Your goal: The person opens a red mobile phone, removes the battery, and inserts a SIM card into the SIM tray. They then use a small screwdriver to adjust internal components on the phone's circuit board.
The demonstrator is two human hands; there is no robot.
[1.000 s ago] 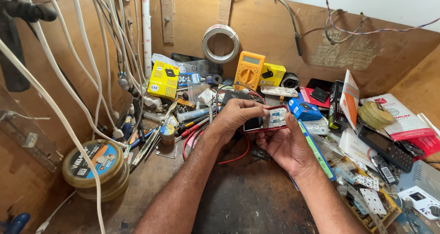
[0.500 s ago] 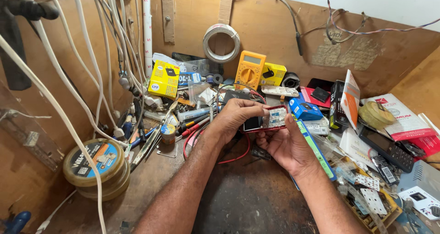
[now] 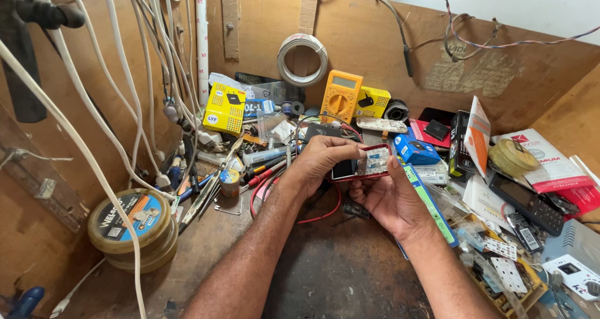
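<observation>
Both hands meet above the dark, worn surface, sharing a small red phone with its back off. The left hand curls over the phone's left end, fingers bent and pinching its top edge. The right hand cups the phone from below, palm up, with the thumb pressed against its right edge. The phone lies level between the two hands, its open back facing up.

Just beyond the hands stands a yellow meter, with a coil of white wire hanging on the wooden wall above it. Left of the left hand lie screwdrivers and a small yellow box; farther left, a stack of round tape rolls. A red wire loops under the left wrist. Right of the right hand sit a blue box and a black phone among papers.
</observation>
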